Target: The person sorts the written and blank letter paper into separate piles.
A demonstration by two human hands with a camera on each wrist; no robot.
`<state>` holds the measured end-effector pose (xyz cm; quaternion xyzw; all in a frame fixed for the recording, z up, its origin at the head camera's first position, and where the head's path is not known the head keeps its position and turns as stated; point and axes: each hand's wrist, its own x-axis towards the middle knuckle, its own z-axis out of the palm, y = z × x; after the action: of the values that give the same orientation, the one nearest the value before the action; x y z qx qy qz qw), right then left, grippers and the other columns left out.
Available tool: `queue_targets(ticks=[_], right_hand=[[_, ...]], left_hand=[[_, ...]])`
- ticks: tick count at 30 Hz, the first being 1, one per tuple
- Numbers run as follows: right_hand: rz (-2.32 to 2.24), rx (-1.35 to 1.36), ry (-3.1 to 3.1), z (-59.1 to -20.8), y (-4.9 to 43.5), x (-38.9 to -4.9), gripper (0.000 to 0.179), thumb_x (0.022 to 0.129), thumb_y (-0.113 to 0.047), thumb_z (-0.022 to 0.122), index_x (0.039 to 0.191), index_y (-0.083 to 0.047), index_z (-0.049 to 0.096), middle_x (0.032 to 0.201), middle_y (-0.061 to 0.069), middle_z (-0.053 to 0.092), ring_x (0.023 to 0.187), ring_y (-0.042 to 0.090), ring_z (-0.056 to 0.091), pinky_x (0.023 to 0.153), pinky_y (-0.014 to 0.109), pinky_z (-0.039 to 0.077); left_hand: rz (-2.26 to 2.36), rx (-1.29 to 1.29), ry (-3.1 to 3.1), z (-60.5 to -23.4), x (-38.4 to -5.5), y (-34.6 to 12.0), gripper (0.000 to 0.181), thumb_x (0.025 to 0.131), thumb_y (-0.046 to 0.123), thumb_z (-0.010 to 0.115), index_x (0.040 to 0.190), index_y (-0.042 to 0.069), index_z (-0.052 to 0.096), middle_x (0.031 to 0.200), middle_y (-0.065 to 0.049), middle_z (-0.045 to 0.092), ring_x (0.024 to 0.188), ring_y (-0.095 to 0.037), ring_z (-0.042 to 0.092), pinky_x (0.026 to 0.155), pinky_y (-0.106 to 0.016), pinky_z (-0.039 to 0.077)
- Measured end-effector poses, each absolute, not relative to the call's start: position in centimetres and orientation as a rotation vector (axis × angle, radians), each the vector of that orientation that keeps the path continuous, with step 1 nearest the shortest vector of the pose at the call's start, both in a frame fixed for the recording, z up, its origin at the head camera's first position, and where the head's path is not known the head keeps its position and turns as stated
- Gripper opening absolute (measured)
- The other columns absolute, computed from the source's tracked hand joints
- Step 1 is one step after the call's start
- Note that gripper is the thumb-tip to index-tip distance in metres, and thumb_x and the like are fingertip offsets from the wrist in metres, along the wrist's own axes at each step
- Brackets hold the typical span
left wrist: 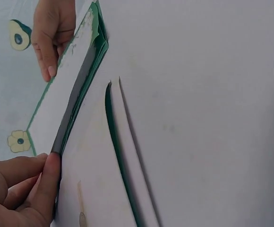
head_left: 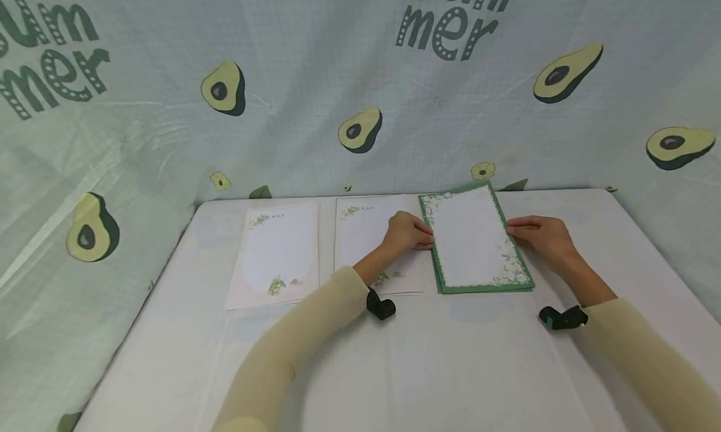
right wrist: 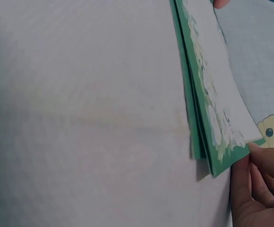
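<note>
Several green-bordered sheets of stationery paper (head_left: 473, 238), white in the middle with white flowers at the corners, are held together at the right of the table's middle. My left hand (head_left: 408, 230) pinches their left edge between thumb and fingers. At the opposite edge, my right hand (head_left: 543, 239) pinches the sheets too. From the right wrist, the green sheets (right wrist: 222, 94) look slightly fanned, their near corners apart. A pale sheet with a leafy print (head_left: 366, 222) lies partly under my left forearm, on top of at least one other sheet.
Farther left lies another pale floral sheet (head_left: 280, 250), with more paper under it. A white cloth covers the table (head_left: 450, 369). Behind it hangs a curtain (head_left: 293, 75) printed with avocados. Each wrist wears a small black device (head_left: 563, 318).
</note>
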<state>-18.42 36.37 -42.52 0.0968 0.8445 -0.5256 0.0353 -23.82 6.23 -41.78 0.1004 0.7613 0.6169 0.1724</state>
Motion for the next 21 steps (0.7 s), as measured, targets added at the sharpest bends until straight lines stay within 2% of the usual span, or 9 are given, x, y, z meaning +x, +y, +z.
queue_targets(ticks=[3,5,11,14,15,18,21], right_hand=[[-1.625,0.305,2.589,-42.7,36.4,-18.4,0.053,0.101,-0.031,0.066,0.137,0.007,0.058,0.105,-0.014,0.062,0.086,-0.014,0.063,0.079,0.013,0.057],[-1.624,0.294,2.601,-42.8,36.4,-18.5,0.052,0.101,-0.030,0.066,0.136,0.007,0.058,0.106,-0.012,0.063,0.085,-0.013,0.063,0.079,0.014,0.058],[-1.548,0.254,2.719,-43.1,36.1,-18.3,0.048,0.101,-0.032,0.066,0.131,0.006,0.062,0.126,0.019,0.066,0.083,-0.013,0.062,0.076,0.013,0.057],[-1.441,0.269,2.830,-43.0,36.1,-17.9,0.047,0.101,-0.036,0.066,0.128,0.002,0.066,0.127,0.024,0.066,0.084,-0.012,0.060,0.073,0.011,0.054],[-1.421,0.284,2.851,-42.8,36.1,-17.7,0.048,0.101,-0.038,0.066,0.129,0.001,0.066,0.125,0.022,0.067,0.084,-0.012,0.059,0.072,0.011,0.054],[-1.496,0.296,2.845,-41.9,36.6,-17.2,0.049,0.102,-0.035,0.064,0.132,0.003,0.062,0.106,0.002,0.074,0.086,-0.011,0.062,0.076,0.011,0.056],[-1.658,0.266,2.763,-40.9,37.2,-16.8,0.051,0.103,-0.030,0.062,0.137,0.007,0.056,0.096,-0.017,0.068,0.086,-0.011,0.066,0.080,0.013,0.058]], left_hand=[[1.729,0.318,2.206,-41.8,-23.8,6.4,0.014,0.084,-0.013,0.075,0.099,-0.014,0.073,0.095,-0.024,0.074,0.083,-0.035,0.076,0.069,-0.029,0.064],[1.718,0.322,2.215,-41.7,-23.8,6.2,0.015,0.085,-0.013,0.074,0.100,-0.014,0.073,0.096,-0.023,0.074,0.084,-0.034,0.076,0.070,-0.029,0.064],[1.625,0.311,2.205,-41.2,-23.4,4.9,0.018,0.089,-0.006,0.073,0.107,-0.011,0.073,0.097,-0.021,0.075,0.086,-0.030,0.076,0.074,-0.029,0.064],[1.587,0.312,2.194,-40.8,-22.9,3.8,0.020,0.090,-0.003,0.075,0.109,-0.009,0.073,0.096,-0.018,0.076,0.086,-0.029,0.076,0.076,-0.030,0.064],[1.583,0.325,2.185,-40.6,-22.8,3.2,0.021,0.091,-0.001,0.075,0.110,-0.009,0.073,0.097,-0.018,0.076,0.087,-0.028,0.077,0.077,-0.030,0.063],[1.581,0.341,2.176,-40.2,-22.3,1.3,0.024,0.092,0.000,0.074,0.113,-0.009,0.072,0.100,-0.017,0.076,0.087,-0.025,0.077,0.080,-0.031,0.063],[1.581,0.343,2.204,-39.7,-22.0,-1.0,0.025,0.092,0.000,0.073,0.115,-0.009,0.070,0.101,-0.017,0.075,0.085,-0.023,0.076,0.081,-0.034,0.064]])
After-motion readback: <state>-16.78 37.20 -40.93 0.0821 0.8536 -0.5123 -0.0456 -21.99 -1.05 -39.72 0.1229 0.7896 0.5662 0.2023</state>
